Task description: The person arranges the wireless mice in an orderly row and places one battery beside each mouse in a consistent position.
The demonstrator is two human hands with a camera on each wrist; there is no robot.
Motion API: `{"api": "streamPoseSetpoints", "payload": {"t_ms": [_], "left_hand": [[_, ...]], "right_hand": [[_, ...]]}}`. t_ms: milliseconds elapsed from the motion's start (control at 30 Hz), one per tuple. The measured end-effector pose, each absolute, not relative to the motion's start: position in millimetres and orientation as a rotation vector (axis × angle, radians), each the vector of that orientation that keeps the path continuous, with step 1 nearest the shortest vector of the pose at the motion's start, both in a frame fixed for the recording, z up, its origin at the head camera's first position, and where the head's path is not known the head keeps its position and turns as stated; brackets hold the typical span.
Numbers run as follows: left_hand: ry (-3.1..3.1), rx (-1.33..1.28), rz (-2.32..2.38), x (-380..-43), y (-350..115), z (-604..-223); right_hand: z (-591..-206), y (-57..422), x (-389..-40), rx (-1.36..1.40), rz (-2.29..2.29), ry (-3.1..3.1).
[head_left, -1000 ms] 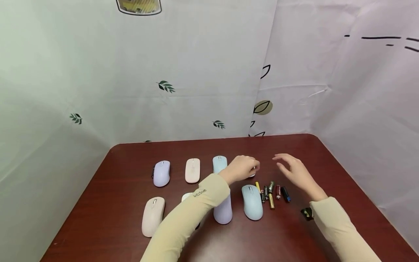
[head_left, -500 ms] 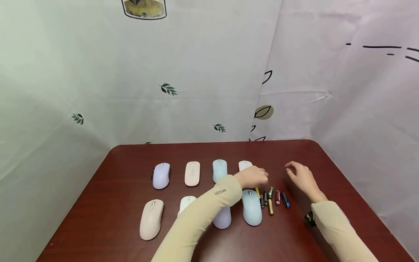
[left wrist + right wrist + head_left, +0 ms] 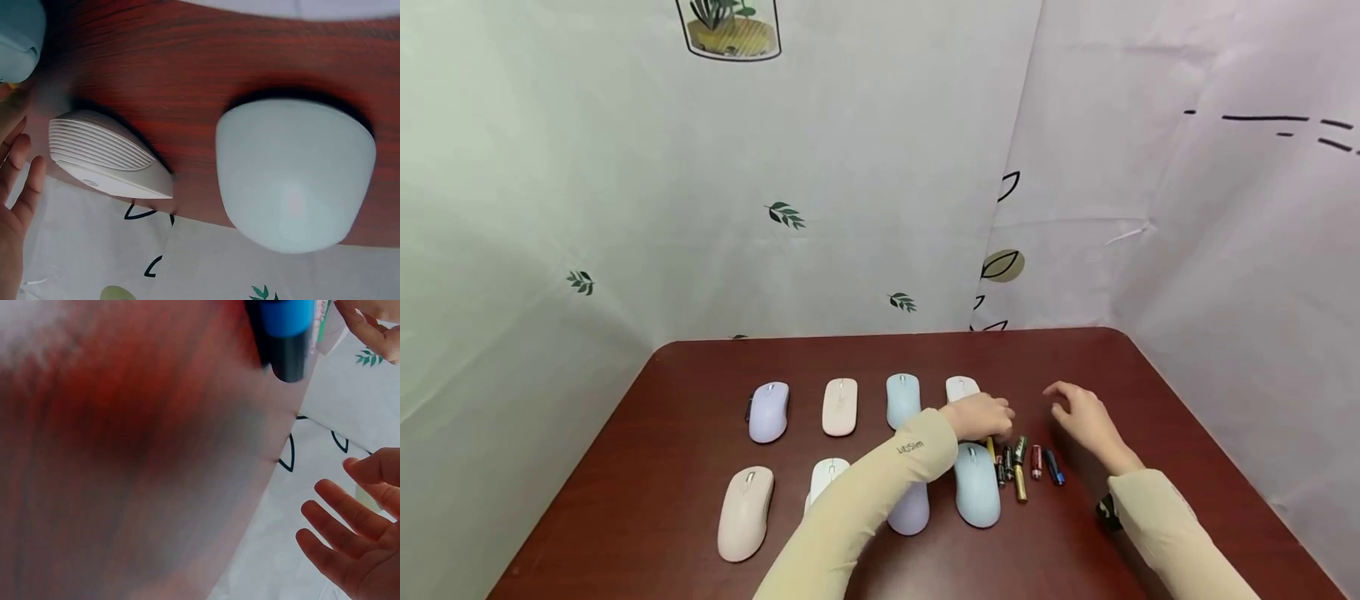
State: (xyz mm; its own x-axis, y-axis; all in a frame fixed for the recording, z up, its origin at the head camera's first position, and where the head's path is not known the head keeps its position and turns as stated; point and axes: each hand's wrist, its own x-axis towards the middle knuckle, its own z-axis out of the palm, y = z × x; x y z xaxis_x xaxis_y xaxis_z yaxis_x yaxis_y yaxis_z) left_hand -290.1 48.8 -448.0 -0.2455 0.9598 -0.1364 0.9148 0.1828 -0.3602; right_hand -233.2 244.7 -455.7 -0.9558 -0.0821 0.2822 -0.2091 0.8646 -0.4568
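My left hand [image 3: 979, 417] reaches over the upper end of a yellow battery [image 3: 990, 447], beside a white mouse [image 3: 961, 386] and a light blue mouse [image 3: 977, 492]. Loosely extended fingers [image 3: 31, 187] show in the left wrist view, near the ribbed side of the white mouse [image 3: 103, 147]; thumb and index are partly cut off there. Several small batteries [image 3: 1020, 475] in green, gold and black lie in a cluster, with a red one [image 3: 1037, 461] and a blue one [image 3: 1055, 468] to the right. Beyond these hovers my right hand [image 3: 1086, 423], fingers relaxed and holding nothing.
Other mice stand in two rows on the dark red table [image 3: 640, 500]: purple [image 3: 768, 412], pink [image 3: 839, 407], blue [image 3: 903, 400], beige [image 3: 745, 512], white [image 3: 827, 472] and another purple [image 3: 910, 511]. A printed white curtain [image 3: 880, 167] hangs behind the table.
My left hand has moved right and towards me, off the white mouse to the batteries. The right hand shifted right, then slightly back left. The view has tilted up a little.
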Motion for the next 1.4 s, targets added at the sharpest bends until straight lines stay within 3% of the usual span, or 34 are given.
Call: {"api": "streamPoseSetpoints", "payload": {"t_ms": [300, 633, 967, 1200, 1400], "left_hand": [[-2.168, -1.858, 0.694, -287.1, 41.3, -458.8], [-2.227, -1.855, 0.57, -301.1, 24.6, -444.9], [-2.784, -1.719, -0.383, -309.1, 4.2, -429.8], [-2.817, -1.539, -1.206, -309.1, -9.2, -436.2], [-2.834, -1.411, -1.583, -304.7, -12.6, -434.4]], "right_hand": [[-469.4, 242.9, -225.6, 0.221, 0.714, -2.8], [-466.8, 242.5, -227.7, 0.253, 0.732, -2.775], [-457.2, 236.5, -231.3, 0.277, 0.735, -2.772], [-453.5, 231.0, -231.3, 0.288, 0.738, -2.785], [-454.0, 226.6, -232.2, 0.322, 0.743, -2.79]]}}
